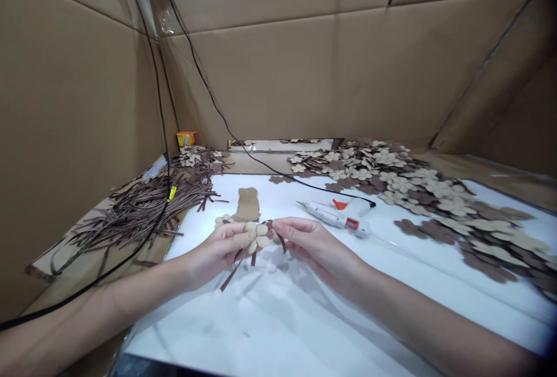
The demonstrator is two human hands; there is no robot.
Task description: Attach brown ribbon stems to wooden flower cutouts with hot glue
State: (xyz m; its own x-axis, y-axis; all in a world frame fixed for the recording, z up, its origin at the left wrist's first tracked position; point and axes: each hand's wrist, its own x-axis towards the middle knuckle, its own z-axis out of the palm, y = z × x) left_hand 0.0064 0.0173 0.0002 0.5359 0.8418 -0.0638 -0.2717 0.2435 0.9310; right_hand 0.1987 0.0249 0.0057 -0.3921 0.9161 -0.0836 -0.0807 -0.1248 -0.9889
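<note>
The left hand (213,252) gripped a beige flower (262,242) between thumb and fingers, and the right hand (317,249), just beside it, was closed in a pinch on a curved dark brown strip (282,241), with the flower held up over the middle of the white counter (278,319) and brown strip ends hanging below it. Behind the hands lay a tan piece (247,204) and, to the right, a white glue gun (328,214). A heap of brown strips (148,209) spread along the left side, while beige and brown flower cutouts (404,185) were piled at the right.
</note>
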